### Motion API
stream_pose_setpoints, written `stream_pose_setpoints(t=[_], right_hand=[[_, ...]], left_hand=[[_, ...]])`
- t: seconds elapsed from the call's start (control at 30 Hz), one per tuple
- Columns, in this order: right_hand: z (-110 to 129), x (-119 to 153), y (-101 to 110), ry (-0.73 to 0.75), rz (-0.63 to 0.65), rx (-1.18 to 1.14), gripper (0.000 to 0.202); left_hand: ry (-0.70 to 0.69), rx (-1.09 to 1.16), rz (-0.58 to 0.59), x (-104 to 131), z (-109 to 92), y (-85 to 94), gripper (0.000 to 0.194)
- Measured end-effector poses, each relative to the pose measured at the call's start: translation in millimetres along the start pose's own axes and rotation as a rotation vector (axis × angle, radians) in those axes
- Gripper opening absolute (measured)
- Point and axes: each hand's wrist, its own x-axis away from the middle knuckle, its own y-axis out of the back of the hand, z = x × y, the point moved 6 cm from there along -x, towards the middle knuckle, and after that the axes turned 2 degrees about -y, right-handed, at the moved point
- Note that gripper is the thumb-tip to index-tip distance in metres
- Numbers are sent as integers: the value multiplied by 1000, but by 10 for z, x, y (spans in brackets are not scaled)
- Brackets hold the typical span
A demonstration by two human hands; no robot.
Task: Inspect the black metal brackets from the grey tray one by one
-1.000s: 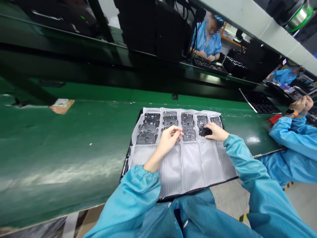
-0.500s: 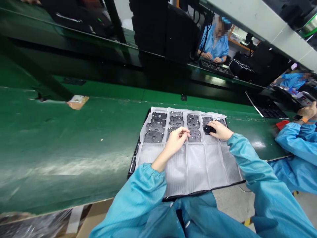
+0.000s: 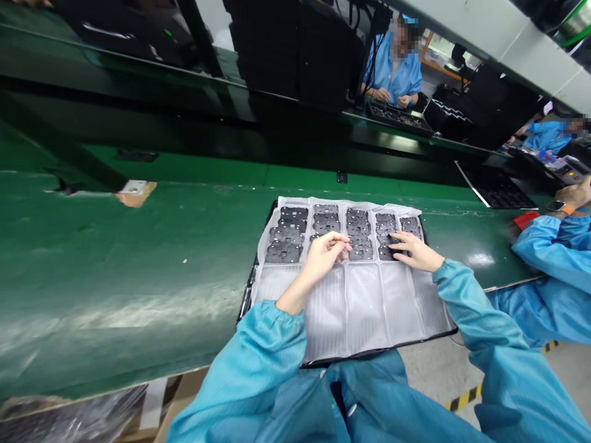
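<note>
A black tray (image 3: 247, 294) is covered by a translucent white sheet with pockets (image 3: 364, 301). Flat black parts with cut-outs (image 3: 284, 251) lie in columns across its far half. My right hand (image 3: 415, 252) is over the fourth column, fingers apart, the tips at a black part (image 3: 386, 251). My left hand (image 3: 325, 255) hovers by the second and third columns with thumb and fingers drawn together. Whatever may be between those fingers is too small or hidden to tell.
The tray sits on a green bench (image 3: 184, 295), its near edge at my lap. A small black piece (image 3: 341, 177) lies beyond it. At right are another dark tray (image 3: 496, 184), a red item (image 3: 525, 220) and a co-worker's sleeve (image 3: 545, 246). Another person (image 3: 392, 67) works across the bench.
My right hand has let go of the black part, which now lies flat in the fourth column, and its fingers have spread. My left hand has barely moved. The view has shifted slightly.
</note>
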Motion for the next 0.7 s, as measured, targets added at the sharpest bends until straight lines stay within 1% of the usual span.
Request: stream_pose_setpoints(t=[0.13, 0.2, 0.3, 0.4, 0.47, 0.53, 0.57, 0.67, 0.7], right_hand=[[-216, -20, 168, -71, -164, -76, 30], [-308, -64, 224, -97, -213, -87, 30], [-352, -196, 196, -69, -172, -86, 34], [-346, -353, 78, -16, -63, -86, 46], [-362, -431, 1, -5, 3, -88, 50], [-405, -478, -34, -24, 30, -69, 45], [-433, -491, -33, -39, 32, -54, 38], [-520, -509, 39, -85, 5, -59, 15], [-553, -510, 78, -104, -8, -93, 12]], left_hand=[[4, -26, -14, -4, 18, 25, 21], [7, -34, -16, -8, 26, 27, 21], [6, -59, -11, -10, 39, 17, 22], [0, -82, -9, -13, 54, 23, 21], [1, -82, -20, -18, 70, 49, 21], [6, -77, -32, -25, 87, 78, 21], [7, -76, -35, -29, 93, 87, 21], [3, -82, -30, -34, 91, 79, 21], [-1, -85, -26, -34, 85, 69, 21]])
